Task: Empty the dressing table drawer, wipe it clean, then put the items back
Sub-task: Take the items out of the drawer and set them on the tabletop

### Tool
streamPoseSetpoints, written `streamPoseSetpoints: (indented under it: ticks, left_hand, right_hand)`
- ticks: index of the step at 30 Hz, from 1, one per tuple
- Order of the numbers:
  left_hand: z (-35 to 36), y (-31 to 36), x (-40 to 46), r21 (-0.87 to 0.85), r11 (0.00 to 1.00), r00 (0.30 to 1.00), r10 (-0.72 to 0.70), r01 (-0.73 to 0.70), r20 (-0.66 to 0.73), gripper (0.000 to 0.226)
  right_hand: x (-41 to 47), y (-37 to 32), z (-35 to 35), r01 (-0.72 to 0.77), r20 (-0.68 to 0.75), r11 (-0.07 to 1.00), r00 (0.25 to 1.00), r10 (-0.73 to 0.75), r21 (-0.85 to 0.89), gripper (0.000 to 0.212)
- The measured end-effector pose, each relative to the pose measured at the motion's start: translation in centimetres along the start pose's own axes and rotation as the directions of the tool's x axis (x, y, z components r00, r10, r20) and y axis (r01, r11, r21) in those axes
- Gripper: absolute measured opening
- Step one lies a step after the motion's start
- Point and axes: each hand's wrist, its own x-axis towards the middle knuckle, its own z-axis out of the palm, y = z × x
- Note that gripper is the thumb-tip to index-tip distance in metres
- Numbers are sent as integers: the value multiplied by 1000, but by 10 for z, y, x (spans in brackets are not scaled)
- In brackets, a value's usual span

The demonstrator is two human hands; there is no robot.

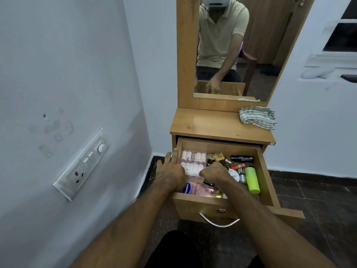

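The drawer (264,171) is pulled open and crowded with cosmetics — a pink Vaseline bottle (199,189), a green tube (252,179). The left hand (171,171) is laid on a clear case (193,163); the right hand (214,174) is curled among the items. A striped cloth (257,117) is seen on the counter (212,124).

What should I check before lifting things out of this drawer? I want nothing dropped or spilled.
1. Drawer pulled out far enough to reach in: ok.
2. Dressing table top has bare space for items: ok.
3. Cloth ready for wiping, at the top's right rear: ok.
4. Right hand grip curled round a dark item: ok; what the item is: cannot tell.
5. Left hand flat by the clear case, no grip: not ok.
6. Caps on the Vaseline bottle and green tube tight: cannot tell.
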Motion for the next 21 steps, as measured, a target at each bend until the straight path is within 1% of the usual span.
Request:
streamPoseSetpoints:
  ticks: [2, 5, 7, 9, 12, 13, 14, 16, 17, 18, 19, 20, 21]
  left_hand:
    - [1, -1, 1, 7, 1000, 1000, 4, -4, 1, 76]
    - [0, -2, 2, -23, 1000, 1000, 8, -8, -10, 79]
    - [-3, -2, 2, -44, 999, 1000, 4, -5, -11, 75]
    - [-7, -3, 1, -33, 999, 1000, 10, -10, 6, 65]
    - [-17, -5, -6, 3, 1000, 999, 28, -29, 43, 59]
    - [-21, -6, -10, -11, 999, 999, 32, -32, 18, 55]
    - [-25, -8, -14, -41, 999, 999, 32, -33, -37, 50]
    - [-33, -11, -20, -124, 992, 981, 13, -37, -193, 38]
    - [-37, -13, -23, -189, 981, 968, -13, -36, -250, 33]
    - [-41, -15, -25, -301, 953, 964, -56, -26, -260, 30]
    - [-44, -16, -26, -454, 891, 971, -107, -1, -212, 29]
    - [-48, -16, -27, -616, 787, 983, -141, 37, -121, 29]
    - [-52, -15, -28, -755, 652, 988, -152, 75, -33, 28]
  right_hand:
    - [3, 2, 1, -30, -11, 995, 999, 31, 96, 22]
    - [5, 7, 0, -70, -40, 971, 996, 81, 229, 37]
    - [5, 8, 0, -79, -45, 942, 994, 99, 327, 43]
    - [1, 1, -2, -89, -13, 913, 995, 103, 399, 41]
    - [-7, -10, -4, -101, 35, 923, 995, 95, 371, 30]
    - [-10, -11, -6, -102, 53, 919, 995, 89, 380, 27]
    - [-13, -10, -8, -98, 68, 913, 995, 77, 396, 24]
    - [-21, -3, -15, -76, 75, 907, 996, 49, 413, 20]
    - [-25, 1, -20, -53, 68, 907, 997, 27, 419, 19]
    - [-28, 4, -25, -21, 60, 904, 998, -5, 428, 19]
    - [-32, 6, -31, 12, 55, 897, 998, -41, 441, 19]
    - [-36, 6, -37, 43, 50, 886, 996, -75, 462, 20]
    - [-39, 4, -43, 76, 40, 869, 993, -110, 488, 19]
